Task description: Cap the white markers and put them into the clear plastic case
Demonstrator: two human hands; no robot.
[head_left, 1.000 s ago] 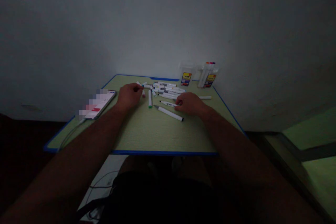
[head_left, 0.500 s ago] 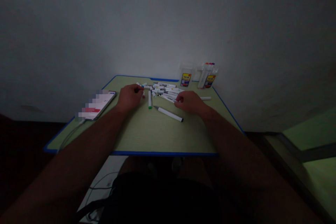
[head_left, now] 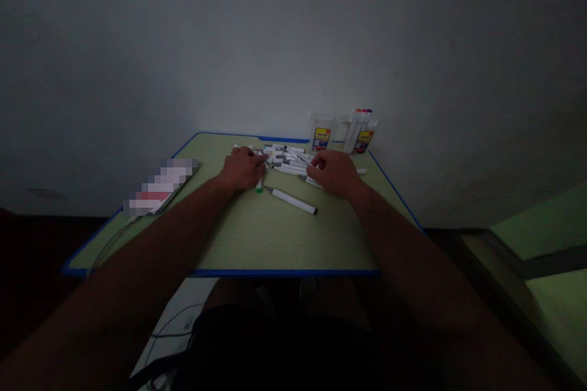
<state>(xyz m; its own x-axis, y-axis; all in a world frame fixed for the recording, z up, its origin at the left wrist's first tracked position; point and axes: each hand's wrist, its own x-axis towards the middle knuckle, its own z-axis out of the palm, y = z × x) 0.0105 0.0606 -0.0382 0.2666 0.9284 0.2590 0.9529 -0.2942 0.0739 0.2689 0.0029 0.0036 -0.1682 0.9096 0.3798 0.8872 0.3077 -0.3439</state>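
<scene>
White markers (head_left: 287, 169) lie in a loose pile near the back of the small table. Over the pile's left end, my left hand (head_left: 244, 169) is open, its fingers spread and touching the markers there. A green-ended marker (head_left: 259, 186) pokes out beside it, partly covered. At the pile's right side my right hand (head_left: 335, 175) is closed in a pinch on a slanted white marker (head_left: 301, 160). Another marker (head_left: 312, 181) sits just under that hand. In front of the pile, an uncapped marker (head_left: 293, 201) with a dark tip and black end lies alone.
Behind the pile stands a clear plastic case (head_left: 322, 128) with a yellow label. A second clear case (head_left: 360, 132) beside it holds several markers. A phone (head_left: 166, 186) with a cable (head_left: 110, 241) lies at the left. The blue table edge (head_left: 284, 272) is nearest me.
My left hand has moved right onto the pile, covering most of the green-ended marker, and its fingers have spread. My right hand has shifted slightly, with a slanted marker now at its fingertips.
</scene>
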